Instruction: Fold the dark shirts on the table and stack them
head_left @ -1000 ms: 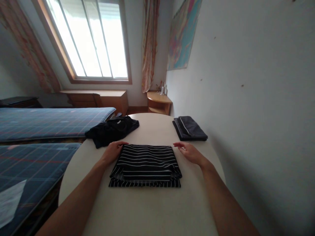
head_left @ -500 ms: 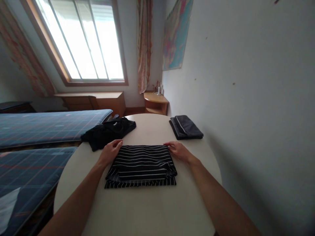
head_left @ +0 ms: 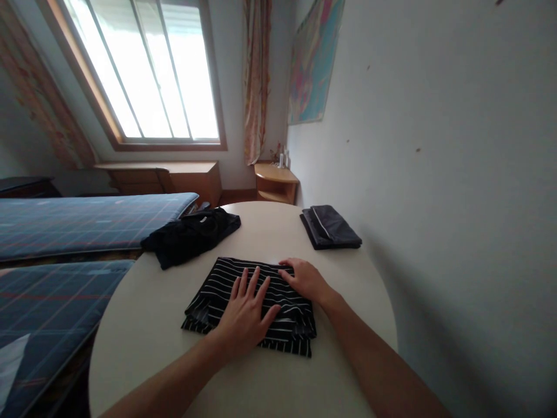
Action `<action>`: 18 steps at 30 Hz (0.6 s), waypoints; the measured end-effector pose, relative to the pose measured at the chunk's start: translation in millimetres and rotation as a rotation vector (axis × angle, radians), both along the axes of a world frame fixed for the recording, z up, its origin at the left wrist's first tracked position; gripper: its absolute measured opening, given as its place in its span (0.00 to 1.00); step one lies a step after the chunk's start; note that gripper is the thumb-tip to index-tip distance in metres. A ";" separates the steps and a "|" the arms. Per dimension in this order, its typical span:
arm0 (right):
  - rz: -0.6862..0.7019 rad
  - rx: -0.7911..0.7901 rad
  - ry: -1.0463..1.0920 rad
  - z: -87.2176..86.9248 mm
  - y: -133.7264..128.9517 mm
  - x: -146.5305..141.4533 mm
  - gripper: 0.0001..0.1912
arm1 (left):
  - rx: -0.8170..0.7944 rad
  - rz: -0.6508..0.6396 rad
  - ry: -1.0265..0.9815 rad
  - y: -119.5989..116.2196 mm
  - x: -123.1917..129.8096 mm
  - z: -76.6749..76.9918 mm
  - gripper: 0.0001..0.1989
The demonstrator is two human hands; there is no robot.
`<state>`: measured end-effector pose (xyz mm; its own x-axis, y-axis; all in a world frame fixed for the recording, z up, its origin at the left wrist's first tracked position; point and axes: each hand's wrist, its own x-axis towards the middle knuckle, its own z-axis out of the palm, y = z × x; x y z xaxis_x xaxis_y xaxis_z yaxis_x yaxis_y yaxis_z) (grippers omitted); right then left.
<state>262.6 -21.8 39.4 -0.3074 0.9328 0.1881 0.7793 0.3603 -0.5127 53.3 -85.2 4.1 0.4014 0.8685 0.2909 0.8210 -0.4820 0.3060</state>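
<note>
A folded black cloth with white stripes point(head_left: 226, 276) lies on the round white table point(head_left: 143, 354), slightly turned. My left hand point(head_left: 248, 313) rests flat on its middle with the fingers spread. At its upper right corner is my right hand point(head_left: 307, 278), thumb and fingers apart, touching the top of the cloth. The lower edge shows several layers, somewhat uneven.
A crumpled black garment point(head_left: 191, 235) lies at the table's far left edge. At the far right, near the wall, sits a folded dark grey cloth point(head_left: 333, 226). Blue plaid mattresses point(head_left: 87, 229) stand to the left. A corner shelf point(head_left: 276, 174) is beyond the table.
My left hand has moved from the cloth's upper left corner onto its middle. My right hand has shifted slightly left over the cloth, which has turned a little.
</note>
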 end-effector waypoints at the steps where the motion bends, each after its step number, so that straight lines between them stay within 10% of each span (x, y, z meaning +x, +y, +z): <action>1: 0.004 -0.014 -0.014 -0.6 -0.2 1.0 0.16 | 0.011 -0.020 0.009 -0.8 1.7 -2.4 0.35; 9: -0.094 -0.288 -0.106 10.0 -10.8 35.7 0.17 | 0.065 0.020 0.072 28.3 -15.1 9.6 0.31; 18: -0.257 -0.152 -0.085 6.9 -11.1 7.6 0.25 | -0.073 -0.084 0.027 40.6 -32.2 7.6 0.32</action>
<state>270.2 -32.9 46.3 -0.0660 0.9975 0.0246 0.8773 0.0698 -0.4749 21.1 -44.7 11.7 0.4803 0.8501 0.2160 0.7872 -0.5265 0.3211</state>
